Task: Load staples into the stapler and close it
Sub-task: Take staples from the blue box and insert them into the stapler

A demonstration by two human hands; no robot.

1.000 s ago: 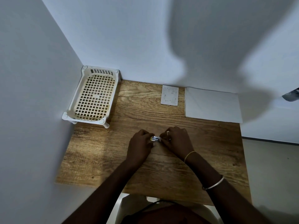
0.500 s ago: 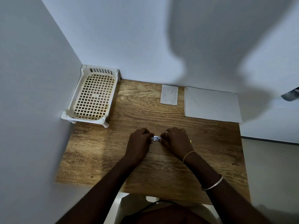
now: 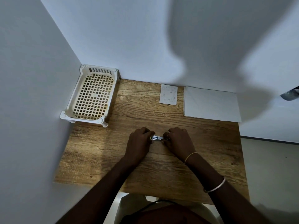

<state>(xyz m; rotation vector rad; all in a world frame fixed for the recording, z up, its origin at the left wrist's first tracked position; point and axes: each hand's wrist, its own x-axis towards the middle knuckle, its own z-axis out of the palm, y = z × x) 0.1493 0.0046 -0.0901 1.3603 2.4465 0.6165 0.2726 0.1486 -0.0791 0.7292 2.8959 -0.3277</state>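
Observation:
A small metal stapler [image 3: 157, 137] lies across the middle of the wooden table [image 3: 100, 156], held between both hands. My left hand [image 3: 138, 143] grips its left end with curled fingers. My right hand [image 3: 178, 141], with a ring on one finger, closes over its right end. Only the short silver middle of the stapler shows; both ends are hidden by fingers. I cannot tell whether its magazine is open or whether staples are inside.
A cream plastic lattice basket [image 3: 92, 94] stands in the back left corner against the walls. A small printed card [image 3: 168, 94] and a white paper sheet [image 3: 210, 104] lie along the back wall. The table's front edge is near my body.
Both hands stay on the stapler in the same spot. The right hand has closed in slightly over its end; the small yellow spot seen beside the right hand half a second ago is gone.

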